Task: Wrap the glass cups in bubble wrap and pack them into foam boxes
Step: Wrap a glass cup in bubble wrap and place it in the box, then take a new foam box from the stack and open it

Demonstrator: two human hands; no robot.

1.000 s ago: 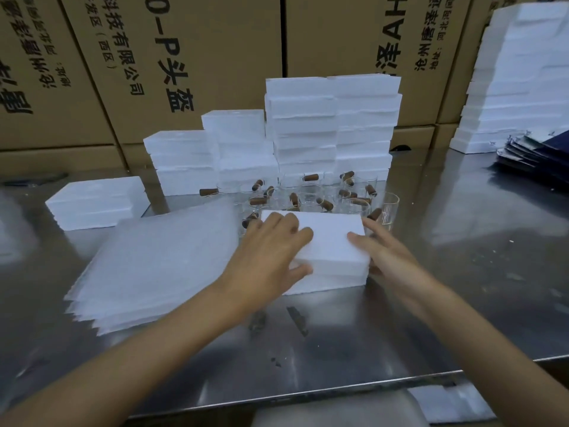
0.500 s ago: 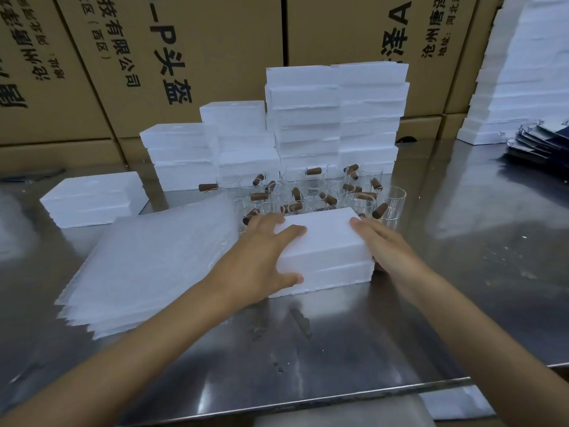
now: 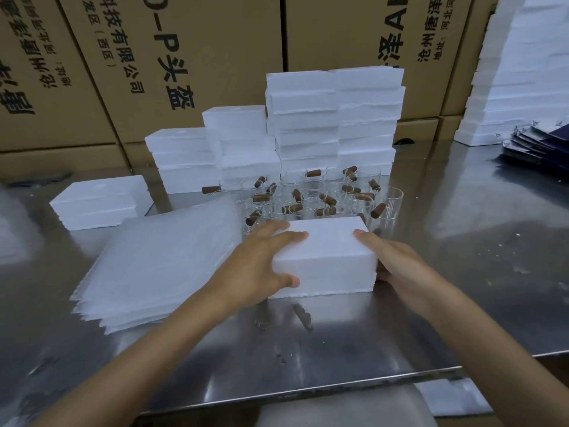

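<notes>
The left hand (image 3: 258, 266) grips the near-left corner of the closed foam box (image 3: 326, 257) at frame centre, thumb on its front and fingers across the lid, while the right hand (image 3: 397, 266) clasps its right end; over the last second both hands have closed in tighter, so the box looks ready to be opened or moved. Behind it stand the glass cups (image 3: 311, 195) with brown handles, bubble wrap sheets (image 3: 160, 266) lying left. The cardboard cartons (image 3: 200, 57) along the top read "科技有限公司", "头盔" and "沧州".

Hidden and cut off
The right hand (image 3: 400, 266) hides the foam box's (image 3: 326, 257) right end; frame edges crop the far-right foam stack (image 3: 517, 72).
</notes>
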